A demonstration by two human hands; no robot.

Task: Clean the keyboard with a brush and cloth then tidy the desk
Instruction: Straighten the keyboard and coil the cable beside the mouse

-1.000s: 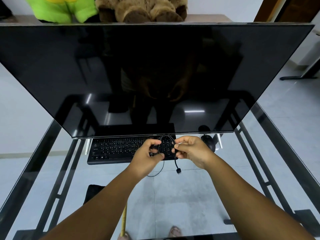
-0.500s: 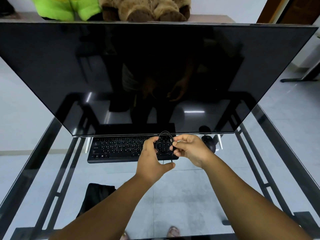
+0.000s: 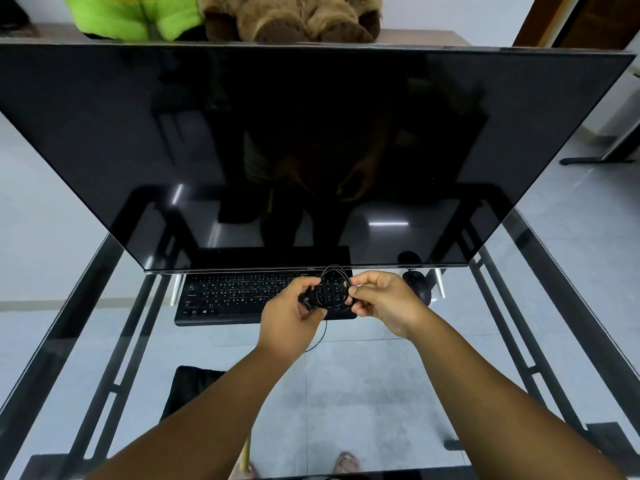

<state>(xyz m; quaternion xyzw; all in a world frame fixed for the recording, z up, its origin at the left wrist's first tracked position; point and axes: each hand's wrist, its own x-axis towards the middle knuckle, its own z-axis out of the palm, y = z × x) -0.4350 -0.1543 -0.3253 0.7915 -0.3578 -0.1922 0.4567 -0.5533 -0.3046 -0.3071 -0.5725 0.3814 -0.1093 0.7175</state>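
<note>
Hands meet above the right end of the keyboard (image 3: 242, 297), both working a thin black cable (image 3: 334, 289) wound into a small coil. The left hand (image 3: 289, 315) has its fingers curled round the left side of the coil, thumb on top, and a loose strand of the cable hangs down from under this hand in a thin curve over the glass. The right hand (image 3: 382, 303) pinches the right side of the coil between thumb and forefinger, the other fingers folded in beneath. The coil stands roughly upright between the two hands, and the number pad shows through its loop.

The keyboard lies flat on the glass table (image 3: 363, 393), close to the far edge, just under the lower rim of a large dark screen (image 3: 311, 150) that fills most of the view. The screen is off and mirrors the table frame and the person's hands. A black mouse (image 3: 417, 287) sits just beside the keyboard's right end, near the right hand but apart from it. Toward the near left corner of the table lies a dark cloth (image 3: 188, 386), partly hidden by the left forearm. A pale stick-like handle (image 3: 246, 455) shows at the near edge between the arms; what it belongs to cannot be told. Behind the screen's top rim sit a green soft toy (image 3: 131, 15) and a brown soft toy (image 3: 291, 17), side by side and touching
</note>
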